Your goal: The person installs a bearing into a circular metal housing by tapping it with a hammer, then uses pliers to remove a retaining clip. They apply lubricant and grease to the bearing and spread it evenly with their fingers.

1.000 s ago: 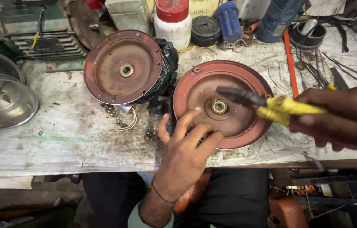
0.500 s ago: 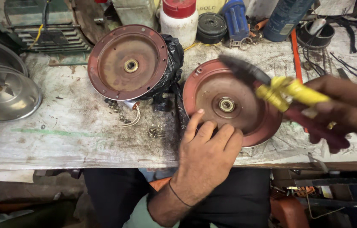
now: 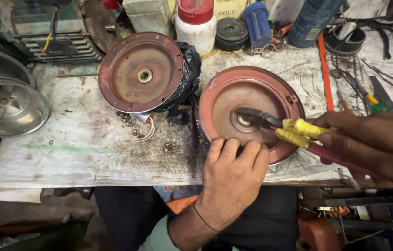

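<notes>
Nearest the camera, the left hand (image 3: 232,179) lies palm down with its fingers spread over the near rim of a red disc (image 3: 251,114), gripping nothing but pressing, apparently to keep the disc from turning or sliding on the bench (image 3: 75,158). The wrist comes up from below the bench edge, so the weight falls on the rim and leaves the middle of the disc free.

To its right, the right hand (image 3: 373,146) is clenched around the yellow-wrapped handles of a pair of pliers (image 3: 280,126). The dark nose of the pliers reaches left, just beyond the left fingertips, to the small metal hub at the disc's centre. Whether the nose actually bites the hub cannot be told. The handles are held low and nearly flat, which suits a reach across the dished face.

Left of the left hand, a small heap of screws (image 3: 171,147) lies on the bench, close enough to be picked up.

Beyond and to the left, a second disc (image 3: 140,72) of the same kind sits tilted on a body wrapped in black plastic, its face turned towards the person. Farther left stand shiny metal covers (image 3: 8,107).

Farthest off, past both hands, a white jar (image 3: 196,28) with a red lid, a black ring and a blue can line the back of the bench; loose wires and tools lie beyond the right hand.
</notes>
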